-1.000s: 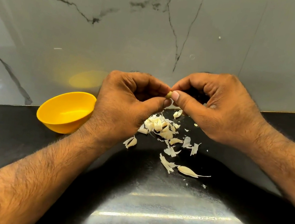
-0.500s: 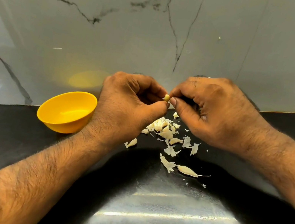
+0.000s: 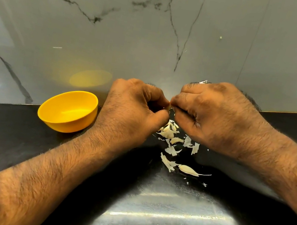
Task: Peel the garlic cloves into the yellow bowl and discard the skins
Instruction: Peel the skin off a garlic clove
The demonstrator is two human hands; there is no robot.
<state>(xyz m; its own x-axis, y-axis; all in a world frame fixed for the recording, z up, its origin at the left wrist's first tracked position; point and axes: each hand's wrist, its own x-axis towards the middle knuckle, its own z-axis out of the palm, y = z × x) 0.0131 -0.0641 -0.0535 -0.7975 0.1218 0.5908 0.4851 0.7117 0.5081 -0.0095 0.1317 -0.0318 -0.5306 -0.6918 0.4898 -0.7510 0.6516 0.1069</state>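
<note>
We see both bare hands meeting at centre frame, just above mid-height, over the black glossy countertop (image 3: 20, 142). The left hand (image 3: 134, 110) has its fingers curled in w/ the thumb pressed up toward the fingertips, and the right hand (image 3: 208, 114) is curled the same way, knuckles toward us; together they pinch a small pale garlic clove (image 3: 168, 107), of which only a sliver shows between the fingertips, so we can't tell how much skin is on it. Directly below the hands, centre-right of frame, lies a scatter of thin off-white papery garlic skins (image 3: 173, 142) on the counter, approx. from under the thumbs down to a longer pointed pale piece w/ a thin tail (image 3: 188, 170) at the low end of the pile; a few tiny flakes sit just below that. The round yellow plastic bowl (image 3: 51, 113) stands upright at left of centre, just beside the left wrist, near the back edge of the counter; its inside looks bare of cloves from this angle, w/ only a light sheen. Behind everything the grey marble-look wall panel w/ dark veins (image 3: 156, 35) fills the upper half of frame and carries a yellow reflection of the bowl. Both forearms run in from the bottom corners.
</note>
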